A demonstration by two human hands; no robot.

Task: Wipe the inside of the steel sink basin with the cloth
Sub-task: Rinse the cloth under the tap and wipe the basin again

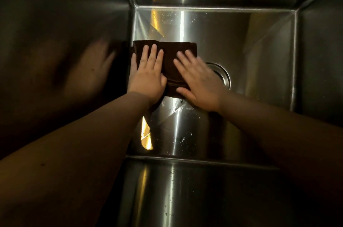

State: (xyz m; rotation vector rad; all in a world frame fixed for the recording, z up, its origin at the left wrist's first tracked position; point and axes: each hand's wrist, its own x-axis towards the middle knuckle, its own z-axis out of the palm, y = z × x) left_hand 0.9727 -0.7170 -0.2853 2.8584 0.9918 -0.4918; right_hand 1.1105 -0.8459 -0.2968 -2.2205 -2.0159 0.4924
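Down on the floor of the steel sink basin [259, 50], pushed up against the left wall, sits the cloth [172, 56]. It's dark brown, folded into a rough rectangle and lying flat. Both hands are on top of it: left hand [148, 76] on the left half, right hand [198, 82] on the right half. The fingers [153, 52] are straight and a bit spread, with the palms pressing down and nothing actually gripped.

It looks like soft, floppy towel fabric and pretty light, so I'd guess it bunches up or slips out if you only push one corner. Flat palms over the middle seem like the way to drive it, especially on slick wet steel.

Just right of the cloth is the drain [225, 76], half hidden by the right hand. Water drops [178, 108] dot the floor nearer the person, so my read is there's plenty of basin not yet wiped.
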